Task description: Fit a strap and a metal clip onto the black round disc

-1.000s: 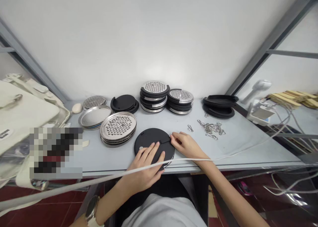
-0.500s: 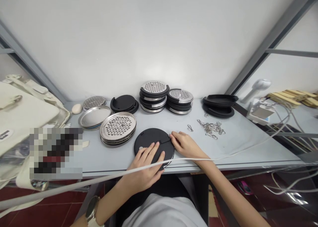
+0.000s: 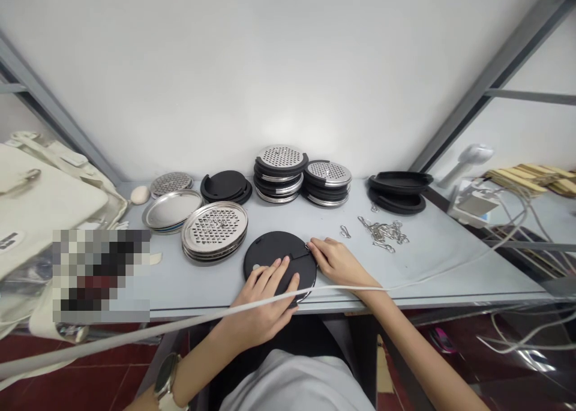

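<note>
A round black plastic disc (image 3: 270,243), probably a grater holder, lies flat near the table's front edge. Across it rests my left hand (image 3: 265,300), fingers spread and flat on its top. My right hand (image 3: 337,261) is closed in a pinch at the disc's right edge, on a small metal clip (image 3: 308,246) beside the slot there; the fingertips cover most of the clip. To the right lie a single metal clip (image 3: 344,231) and a pile of similar clips (image 3: 387,232). Left of the disc stands a stack of round metal grater plates (image 3: 215,228).
Behind are two stacks of black-rimmed graters (image 3: 278,177) (image 3: 327,183), black holders (image 3: 225,188) and black bowl-like parts (image 3: 399,192). Plain metal discs (image 3: 173,210) sit at left, near a cream bag (image 3: 49,183). A white cable (image 3: 180,320) crosses in front, over my forearms.
The view has shifted very slightly. Both hands, the disc and the clip stay in practically the same place.
</note>
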The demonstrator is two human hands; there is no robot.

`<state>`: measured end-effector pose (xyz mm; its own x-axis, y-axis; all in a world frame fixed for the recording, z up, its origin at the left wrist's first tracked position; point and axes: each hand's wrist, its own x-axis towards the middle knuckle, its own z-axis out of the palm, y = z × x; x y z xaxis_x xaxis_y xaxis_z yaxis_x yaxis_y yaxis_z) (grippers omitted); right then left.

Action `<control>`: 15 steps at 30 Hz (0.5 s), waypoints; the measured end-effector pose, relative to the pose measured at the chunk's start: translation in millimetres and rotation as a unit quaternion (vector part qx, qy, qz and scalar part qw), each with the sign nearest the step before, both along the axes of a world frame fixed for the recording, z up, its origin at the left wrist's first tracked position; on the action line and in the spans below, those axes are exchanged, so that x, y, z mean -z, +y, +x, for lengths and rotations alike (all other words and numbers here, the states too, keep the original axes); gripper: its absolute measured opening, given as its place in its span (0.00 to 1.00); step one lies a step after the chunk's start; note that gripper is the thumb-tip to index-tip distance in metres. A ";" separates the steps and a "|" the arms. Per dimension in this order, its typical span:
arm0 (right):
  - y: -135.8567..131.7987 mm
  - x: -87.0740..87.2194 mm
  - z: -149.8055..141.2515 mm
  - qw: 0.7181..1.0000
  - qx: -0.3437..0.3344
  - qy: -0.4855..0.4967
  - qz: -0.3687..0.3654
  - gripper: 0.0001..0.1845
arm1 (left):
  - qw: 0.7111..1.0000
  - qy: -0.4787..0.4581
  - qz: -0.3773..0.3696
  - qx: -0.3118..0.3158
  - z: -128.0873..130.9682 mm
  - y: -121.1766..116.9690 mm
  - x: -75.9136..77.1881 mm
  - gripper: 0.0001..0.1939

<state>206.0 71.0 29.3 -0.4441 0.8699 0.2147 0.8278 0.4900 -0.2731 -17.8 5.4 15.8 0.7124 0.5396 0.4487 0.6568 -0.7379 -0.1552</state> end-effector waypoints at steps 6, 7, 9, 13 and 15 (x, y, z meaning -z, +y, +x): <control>-0.2 -0.4 0.2 1.000 -0.001 -0.006 0.000 0.18 | 1.000 0.000 -0.005 -0.002 -0.8 -0.8 -0.2 0.23; -0.4 -0.4 0.2 1.000 -0.001 -0.005 -0.001 0.18 | 1.000 -0.001 -0.007 -0.002 -0.7 -0.7 -0.3 0.23; -0.7 -0.4 0.2 1.000 -0.001 -0.003 -0.001 0.18 | 1.000 -0.003 -0.008 -0.001 -0.2 -0.4 -0.5 0.22; -0.5 0.0 -0.3 1.000 0.000 0.001 -0.001 0.18 | 1.000 -0.006 -0.004 0.000 0.2 0.0 -0.9 0.23; -0.3 0.3 -0.5 1.000 0.001 0.003 -0.003 0.18 | 1.000 -0.007 -0.004 0.000 0.0 -0.2 -1.2 0.23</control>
<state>205.5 70.7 29.0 -0.4411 0.8720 0.2123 0.8272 0.4868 -0.2806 -17.7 5.2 17.0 0.7069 0.5423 0.4541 0.6581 -0.7395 -0.1413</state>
